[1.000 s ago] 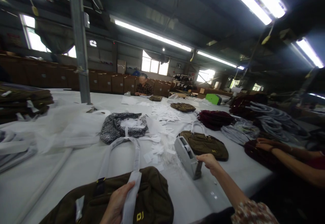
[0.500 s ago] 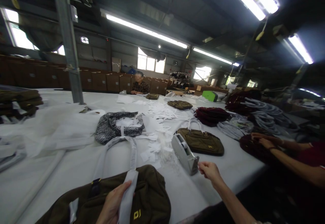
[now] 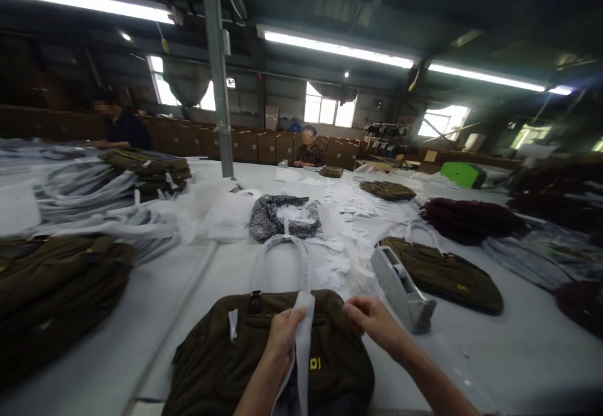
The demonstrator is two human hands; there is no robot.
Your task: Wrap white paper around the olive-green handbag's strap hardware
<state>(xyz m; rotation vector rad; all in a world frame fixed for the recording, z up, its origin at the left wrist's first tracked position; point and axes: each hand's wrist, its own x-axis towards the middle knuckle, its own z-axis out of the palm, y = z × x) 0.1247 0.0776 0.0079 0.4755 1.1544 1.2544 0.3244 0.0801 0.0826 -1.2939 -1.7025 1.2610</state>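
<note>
An olive-brown handbag (image 3: 217, 356) lies in front of me with yellow lettering on its face. White sheeting wraps its handle (image 3: 304, 264), which loops up from the bag's top, and a loose end hangs down over the front. My left hand (image 3: 279, 337) is closed on that white wrapping strip (image 3: 304, 328), thumb on top. By the bag's upper right corner, my right hand (image 3: 374, 323) has its fingers pinched together; whatever is between them is too small to make out. A grey tape dispenser (image 3: 400, 290) stands just right of it.
Another olive handbag (image 3: 452, 278) lies behind the dispenser, and stacked olive bags (image 3: 61, 303) are on the left. White paper scraps (image 3: 336, 259) and a speckled grey bag (image 3: 266, 218) lie farther back. Dark red bags (image 3: 471, 218) are at right. Two people sit across the table.
My right hand has left the dispenser's front end and moved left to the bag's corner. My left hand still grips the strip. The view has turned left.
</note>
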